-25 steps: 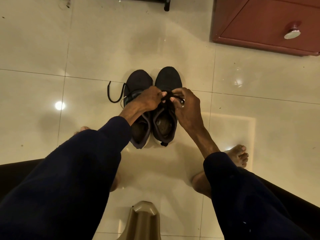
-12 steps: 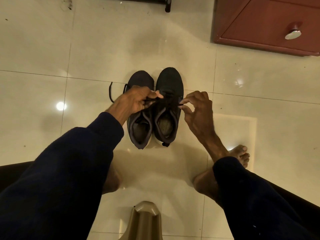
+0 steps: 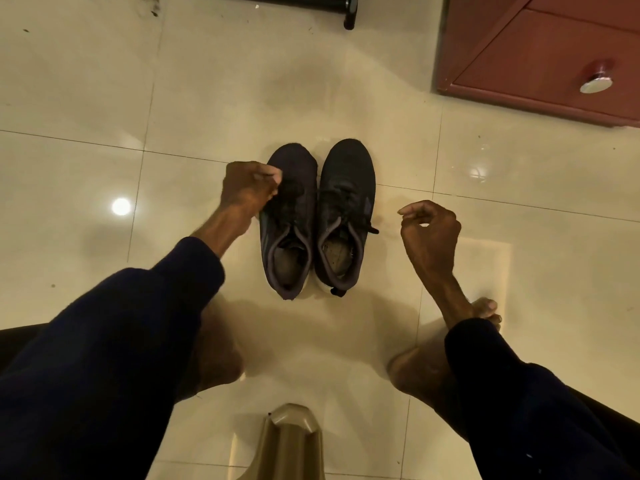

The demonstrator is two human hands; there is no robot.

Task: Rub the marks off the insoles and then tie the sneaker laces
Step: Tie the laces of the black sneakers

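Note:
Two dark sneakers stand side by side on the tile floor, toes pointing away. The left sneaker (image 3: 289, 216) and the right sneaker (image 3: 348, 188) both show grey insoles; the right insole (image 3: 336, 252) has dark specks. My left hand (image 3: 247, 190), blurred, is a closed fist at the left edge of the left sneaker's laces, apparently on its loose lace. My right hand (image 3: 429, 233) hovers to the right of the right sneaker, apart from it, fingers curled and thumb meeting forefinger, nothing visible in it. A lace end (image 3: 371, 230) of the right sneaker hangs over its right side.
A red-brown drawer cabinet (image 3: 519, 71) with a silver knob stands at the top right. A black furniture foot (image 3: 349, 17) is at the top. A beige plastic post (image 3: 291, 441) rises at the bottom centre. My bare feet (image 3: 483, 311) rest on the floor either side.
Both hands have left the right sneaker's laces. The right hand has drawn away to the right; the left hand has shifted left onto the left sneaker's lace side.

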